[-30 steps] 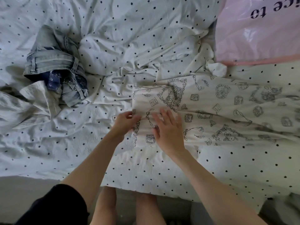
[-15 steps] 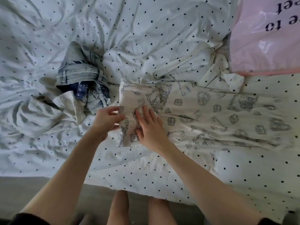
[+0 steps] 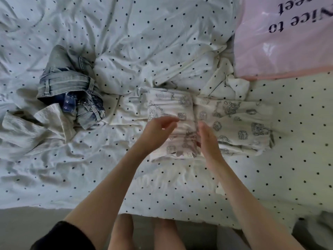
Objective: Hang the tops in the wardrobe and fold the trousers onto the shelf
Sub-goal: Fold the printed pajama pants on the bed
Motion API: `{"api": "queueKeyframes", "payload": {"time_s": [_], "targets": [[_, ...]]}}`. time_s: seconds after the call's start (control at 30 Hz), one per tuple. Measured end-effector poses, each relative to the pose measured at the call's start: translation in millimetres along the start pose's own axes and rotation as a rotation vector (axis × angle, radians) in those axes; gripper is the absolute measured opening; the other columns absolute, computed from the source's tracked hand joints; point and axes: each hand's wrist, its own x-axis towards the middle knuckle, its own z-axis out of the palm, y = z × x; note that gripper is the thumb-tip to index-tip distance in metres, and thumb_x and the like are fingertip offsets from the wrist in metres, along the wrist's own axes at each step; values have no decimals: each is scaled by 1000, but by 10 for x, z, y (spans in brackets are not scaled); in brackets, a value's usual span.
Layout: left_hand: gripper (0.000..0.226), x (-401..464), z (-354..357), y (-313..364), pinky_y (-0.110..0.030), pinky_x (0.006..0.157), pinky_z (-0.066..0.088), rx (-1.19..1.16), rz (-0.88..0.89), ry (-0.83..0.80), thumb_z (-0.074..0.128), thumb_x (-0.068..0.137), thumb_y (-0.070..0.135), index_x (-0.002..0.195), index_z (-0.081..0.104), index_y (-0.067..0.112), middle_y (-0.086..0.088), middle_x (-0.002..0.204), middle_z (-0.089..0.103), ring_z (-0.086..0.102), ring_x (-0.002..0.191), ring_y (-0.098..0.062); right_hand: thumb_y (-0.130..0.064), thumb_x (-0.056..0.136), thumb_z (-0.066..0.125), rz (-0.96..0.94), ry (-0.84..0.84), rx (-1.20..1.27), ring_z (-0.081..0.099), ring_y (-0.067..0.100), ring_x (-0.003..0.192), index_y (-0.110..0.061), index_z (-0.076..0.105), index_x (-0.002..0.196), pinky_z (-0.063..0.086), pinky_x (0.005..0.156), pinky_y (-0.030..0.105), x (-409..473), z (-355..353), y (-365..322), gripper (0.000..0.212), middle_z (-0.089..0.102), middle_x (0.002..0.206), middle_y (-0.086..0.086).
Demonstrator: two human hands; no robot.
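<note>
Mostly bed here: white duvet cover with small dark dots (image 3: 162, 42) fills nearly the whole frame, heavily creased at upper centre and smoother at lower right. Its near edge runs across the bottom of the frame, with a strip of grey floor (image 3: 27, 224) below it and the person's bare legs (image 3: 140, 233) at bottom centre.

Printed trousers (image 3: 234, 121), cream with grey drawn motifs, lie at centre to centre right on the duvet. One end is folded over into a flat panel at centre, and the rest stretches toward the right of the frame.

Left hand (image 3: 158, 130) hovers over the folded panel, fingers loosely curled and motion-blurred, gripping nothing that can be made out; cannot tell if the fingertips touch the cloth. Right hand (image 3: 207, 139) is edge-on just right of it, fingers straight and together, at the fold line; contact unclear.

Crumpled pale denim jeans (image 3: 72, 87) sit at centre left, well apart from the printed trousers. A beige ribbed garment (image 3: 36, 127) lies touching the jeans, at left. A small white crumpled cloth (image 3: 234, 83) lies just above the printed trousers. Pink plastic bag (image 3: 288, 47) with dark upside-down lettering takes the upper right corner, resting on the duvet. Black sleeve (image 3: 64, 237) at lower left.
</note>
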Motion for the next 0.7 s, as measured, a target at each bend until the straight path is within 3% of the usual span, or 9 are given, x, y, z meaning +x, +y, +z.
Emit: {"api": "queueKeyframes", "payload": {"time_s": [0.07,0.13,0.27,0.33,0.4,0.53,0.6,0.7], "targets": [[25,55,-26,-164,-21,85,46,-5,-89,174,54,94,13,117,63,14,2,107,65,59,92,-9,-35,102,30,-131,36,-319,33,18,136,-15,38,141,27,113,36,-38,-41,88,44,38,146,4],[31,101,-86,-393,-29,83,47,-52,-252,254,54,94,14,124,56,8,-8,113,62,57,95,-17,-24,102,34,-294,43,-554,22,16,142,-12,38,141,18,117,38,-23,6,126,41,31,151,5],[41,198,-88,-697,-37,83,50,-339,-514,80,57,92,18,127,47,-1,-10,99,61,58,84,-20,-28,101,35,-355,-54,-878,5,21,146,-18,25,148,5,119,38,85,229,186,49,13,158,4],[36,273,-9,-718,-27,72,55,-437,-513,56,61,88,11,122,52,0,-6,92,64,60,76,-16,-35,100,35,-315,-112,-1009,4,22,146,-23,18,150,5,118,42,149,296,229,54,8,159,3],[38,342,50,-685,-23,67,54,-462,-489,82,65,83,3,119,54,-1,-7,94,65,62,81,-19,-37,99,36,-251,-162,-1059,4,24,146,-26,13,150,7,118,47,204,318,217,57,5,159,4],[33,293,-28,-547,-39,79,55,-359,-417,142,68,80,3,109,56,8,-12,100,65,63,92,-29,-35,100,33,-211,-257,-1043,5,27,146,-26,4,151,9,117,49,216,362,137,59,-1,159,7],[28,202,-194,-459,-45,81,55,-189,-342,192,69,80,7,103,55,14,-13,101,64,63,92,-30,-33,101,32,-223,-332,-975,6,27,145,-29,1,151,10,118,48,204,473,50,59,-3,159,5],[33,109,-471,-305,-51,82,53,105,-227,268,68,82,16,110,55,6,-15,102,63,60,94,-34,-30,102,34,-265,-427,-784,14,28,144,-33,2,151,16,115,46,195,683,-94,58,-3,159,1]]}}
